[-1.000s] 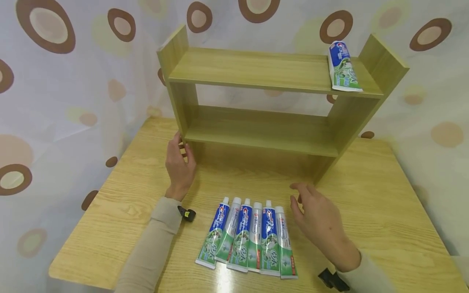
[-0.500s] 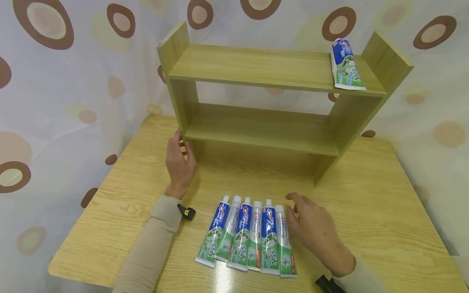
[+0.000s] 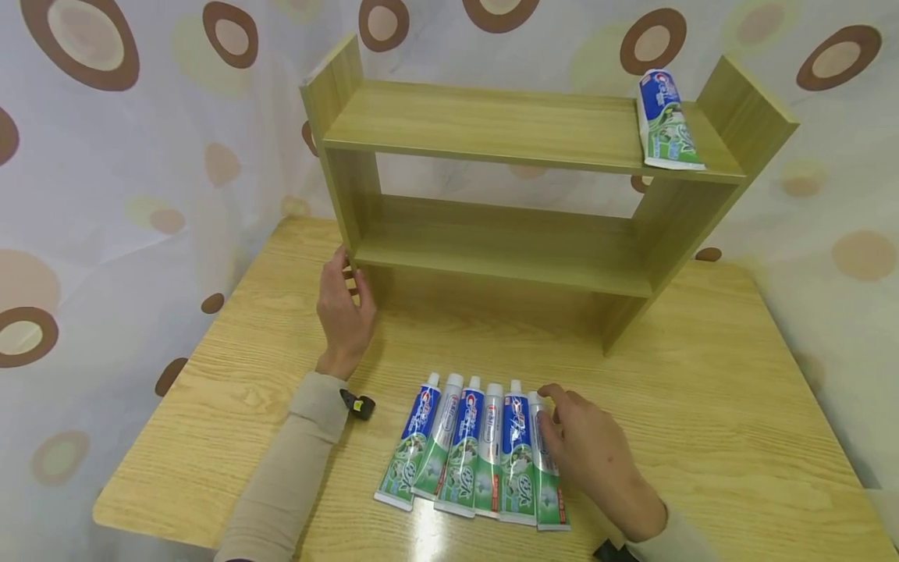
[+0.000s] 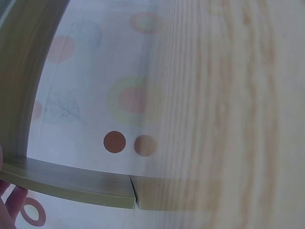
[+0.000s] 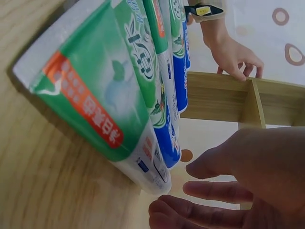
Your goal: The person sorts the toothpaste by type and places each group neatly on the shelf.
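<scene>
My left hand [image 3: 344, 312] grips the lower left side panel of a two-tier wooden shelf [image 3: 485, 129], thumb in front and fingers going round the outside. Its fingertips [image 4: 16, 198] show at the board's edge in the left wrist view. My right hand [image 3: 593, 445] hovers at the cap end of the rightmost silver-and-green toothpaste tube [image 3: 549, 496], thumb and fingers parted around that end. A gap shows between them and the tube [image 5: 102, 90] in the right wrist view. Beside it, a blue-and-green toothpaste tube [image 3: 517, 460] heads the rest of the row.
Several toothpaste tubes lie side by side on the wooden table [image 3: 211, 437], caps toward the shelf, silver and blue ones alternating. Another blue-and-green tube [image 3: 669, 129] lies on the upper board at the right. A patterned curtain [image 3: 140, 156] hangs behind.
My right hand has moved left and toward me, from beside the shelf's right foot to the cap end of the rightmost tube. The left hand keeps its grip on the shelf.
</scene>
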Available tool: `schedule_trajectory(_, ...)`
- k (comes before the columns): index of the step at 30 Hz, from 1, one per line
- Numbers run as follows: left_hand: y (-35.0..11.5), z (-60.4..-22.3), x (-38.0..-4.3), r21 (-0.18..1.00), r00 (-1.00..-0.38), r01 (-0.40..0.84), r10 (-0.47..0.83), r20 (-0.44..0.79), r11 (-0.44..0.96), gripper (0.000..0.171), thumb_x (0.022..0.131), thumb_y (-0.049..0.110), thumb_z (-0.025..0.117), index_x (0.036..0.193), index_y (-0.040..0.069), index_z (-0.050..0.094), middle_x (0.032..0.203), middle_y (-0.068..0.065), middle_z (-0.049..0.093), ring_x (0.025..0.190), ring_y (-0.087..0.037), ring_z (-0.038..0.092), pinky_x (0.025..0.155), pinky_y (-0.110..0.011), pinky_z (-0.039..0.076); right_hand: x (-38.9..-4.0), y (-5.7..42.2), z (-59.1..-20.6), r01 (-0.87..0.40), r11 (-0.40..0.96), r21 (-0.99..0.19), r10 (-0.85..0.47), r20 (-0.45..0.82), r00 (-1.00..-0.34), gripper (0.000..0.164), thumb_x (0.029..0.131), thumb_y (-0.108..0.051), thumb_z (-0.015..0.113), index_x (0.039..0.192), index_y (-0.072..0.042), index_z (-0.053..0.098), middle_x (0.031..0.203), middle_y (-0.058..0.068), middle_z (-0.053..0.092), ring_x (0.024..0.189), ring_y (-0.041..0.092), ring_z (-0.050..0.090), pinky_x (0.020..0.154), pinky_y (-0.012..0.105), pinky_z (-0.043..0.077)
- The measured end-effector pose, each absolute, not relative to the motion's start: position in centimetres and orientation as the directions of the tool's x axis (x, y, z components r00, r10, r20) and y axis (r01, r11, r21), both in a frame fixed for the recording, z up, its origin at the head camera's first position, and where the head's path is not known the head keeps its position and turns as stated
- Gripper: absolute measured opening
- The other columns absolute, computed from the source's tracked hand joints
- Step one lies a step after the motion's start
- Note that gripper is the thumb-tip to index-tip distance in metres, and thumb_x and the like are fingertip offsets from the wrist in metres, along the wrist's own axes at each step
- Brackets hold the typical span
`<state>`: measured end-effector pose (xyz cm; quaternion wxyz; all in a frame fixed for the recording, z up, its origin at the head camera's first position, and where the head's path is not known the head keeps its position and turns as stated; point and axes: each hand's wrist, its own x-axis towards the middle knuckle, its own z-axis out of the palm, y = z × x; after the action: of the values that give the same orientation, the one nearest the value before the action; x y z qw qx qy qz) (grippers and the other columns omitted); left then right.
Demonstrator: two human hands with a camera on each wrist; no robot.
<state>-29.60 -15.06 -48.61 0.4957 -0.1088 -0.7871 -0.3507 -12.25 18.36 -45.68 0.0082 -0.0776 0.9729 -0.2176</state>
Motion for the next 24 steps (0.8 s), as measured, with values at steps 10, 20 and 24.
schedule_trajectory(10,-15.05,-48.52,-29.57,0.448,-0.489,0.517,-0.178,0.854,0.730,0.037,0.107,0.000,0.059,0.143,-0.009,0.055,0.116,-0.031,0.068,0.096,-0.042,0.074,0.068,-0.049,0.068,-11.84,18.23,-46.13,-0.152,0.886,-0.439,-0.169,0.001,-0.986,0.038,0.098,-0.015,0.076,0.133,-0.001,0.069,0.087,0.007,0.071,0.061,0.010,0.055,0.048,0.021,0.043)
schedule_trajectory(20,-15.00,-48.54,-29.67,0.450,-0.486,0.525,-0.180,0.855,0.722,0.040,0.104,-0.004,0.061,0.144,-0.008,0.055,0.116,-0.030,0.068,0.096,-0.042,0.074,0.067,-0.050,0.068,-11.47,17.94,-46.56,-0.112,0.901,-0.420,-0.155,-0.068,-0.986,0.052,0.096,-0.021,0.082,0.141,-0.002,0.065,0.084,0.003,0.067,0.063,0.010,0.052,0.048,0.022,0.040)
schedule_trajectory(24,-15.04,-48.67,-29.64,0.455,-0.492,0.521,-0.182,0.852,0.722,0.040,0.105,-0.002,0.061,0.144,-0.008,0.054,0.118,-0.030,0.068,0.097,-0.042,0.074,0.068,-0.050,0.068,-11.25,18.03,-46.44,-0.130,0.907,-0.400,-0.178,-0.084,-0.980,0.059,0.094,-0.020,0.084,0.146,0.000,0.062,0.097,0.012,0.076,0.069,0.016,0.063,0.054,0.029,0.055)
